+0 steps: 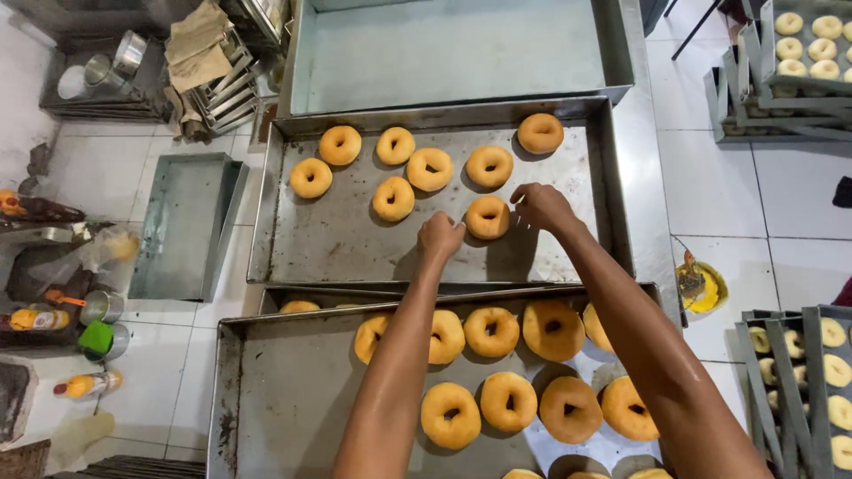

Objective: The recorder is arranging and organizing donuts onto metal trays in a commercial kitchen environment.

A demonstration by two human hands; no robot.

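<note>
Golden doughnut (pixel 488 217) on steel tray (pixel 355 239), between both hands. Left hand (pixel 439 238) curled, grip empty; right hand (pixel 541 206) fingers touching its edge. Likely soft, light, greasy: lift by outer rim.

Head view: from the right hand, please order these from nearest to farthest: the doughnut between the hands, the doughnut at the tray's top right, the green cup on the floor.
From the right hand:
1. Doughnut between the hands, just left of it.
2. Top-right doughnut, above it on the tray.
3. Green cup, far left on the floor.
</note>
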